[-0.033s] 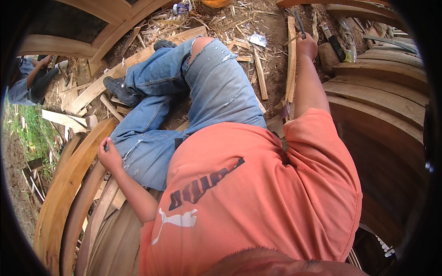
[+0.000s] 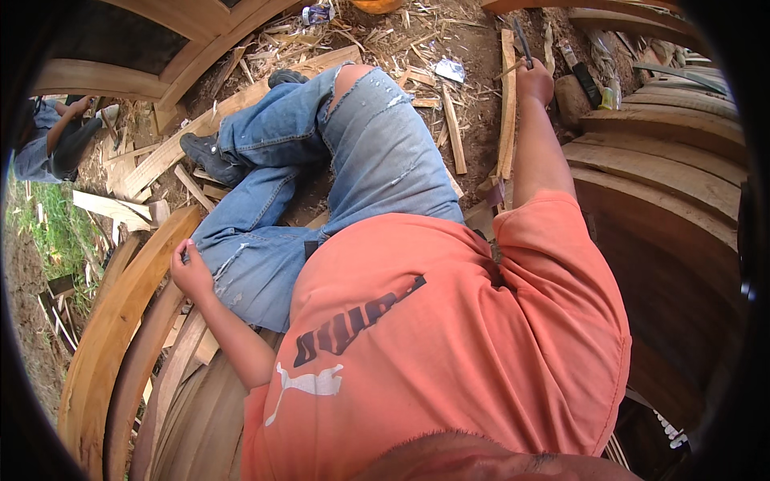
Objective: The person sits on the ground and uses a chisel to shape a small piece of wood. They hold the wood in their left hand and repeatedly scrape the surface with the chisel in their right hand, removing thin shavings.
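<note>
My right hand (image 2: 535,83) reaches out to the far right. It is closed round a slim dark tool (image 2: 523,42) that points up and away from me; its exact kind is not clear. A thin light stick (image 2: 509,70) juts out leftward beside those fingers. On the left, my left hand (image 2: 192,274) rests by my thigh in torn blue jeans (image 2: 265,268), near a curved wooden beam (image 2: 132,321). Its fingers are curled, with a small dark thing (image 2: 186,256) showing between them, too small to name.
Stacked boards (image 2: 658,160) line the right side. A long plank (image 2: 200,132) lies under my crossed legs, among wood chips (image 2: 417,40). A wooden frame (image 2: 180,80) stands at the upper left. Another person (image 2: 56,140) sits beyond it. A dark-handled brush (image 2: 585,80) lies right of my right hand.
</note>
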`<state>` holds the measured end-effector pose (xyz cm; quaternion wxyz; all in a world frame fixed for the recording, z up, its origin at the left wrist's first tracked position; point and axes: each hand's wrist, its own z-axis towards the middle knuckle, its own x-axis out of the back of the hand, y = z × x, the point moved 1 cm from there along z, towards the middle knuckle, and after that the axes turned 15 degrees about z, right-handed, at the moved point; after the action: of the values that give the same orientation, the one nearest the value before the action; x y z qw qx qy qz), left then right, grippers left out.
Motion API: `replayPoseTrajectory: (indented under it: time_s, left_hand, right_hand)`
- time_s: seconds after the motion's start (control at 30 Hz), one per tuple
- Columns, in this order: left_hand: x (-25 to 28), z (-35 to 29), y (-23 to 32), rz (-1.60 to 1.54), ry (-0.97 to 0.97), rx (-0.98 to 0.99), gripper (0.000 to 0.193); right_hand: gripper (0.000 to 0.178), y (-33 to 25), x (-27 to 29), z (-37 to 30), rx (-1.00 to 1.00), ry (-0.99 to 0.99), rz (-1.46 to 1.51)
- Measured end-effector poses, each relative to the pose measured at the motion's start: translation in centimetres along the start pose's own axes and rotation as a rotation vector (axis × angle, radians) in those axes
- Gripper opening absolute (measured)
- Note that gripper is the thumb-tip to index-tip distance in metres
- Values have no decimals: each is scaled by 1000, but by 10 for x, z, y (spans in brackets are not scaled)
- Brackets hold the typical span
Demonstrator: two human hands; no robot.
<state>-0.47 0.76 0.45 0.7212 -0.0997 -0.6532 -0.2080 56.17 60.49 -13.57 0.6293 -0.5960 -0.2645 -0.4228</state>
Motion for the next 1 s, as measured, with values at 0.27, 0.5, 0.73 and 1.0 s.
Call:
replayPoseTrajectory:
  time_s: [0.27,0.5,0.73,1.0]
  left_hand:
    - [-1,-1,-5,-21,-9,-9,31]
    - [-1,1,-4,-1,3,-21,31]
    - [2,0,0,-14,-2,-18,32]
    - [3,0,3,-11,-27,13,32]
  right_hand:
    - [25,-14,-4,-11,53,-57,-16]
    - [31,0,-3,-1,-25,-19,-5]
    - [48,21,-3,-47,-119,81,287]
    - [48,36,-37,-153,-157,-267,412]
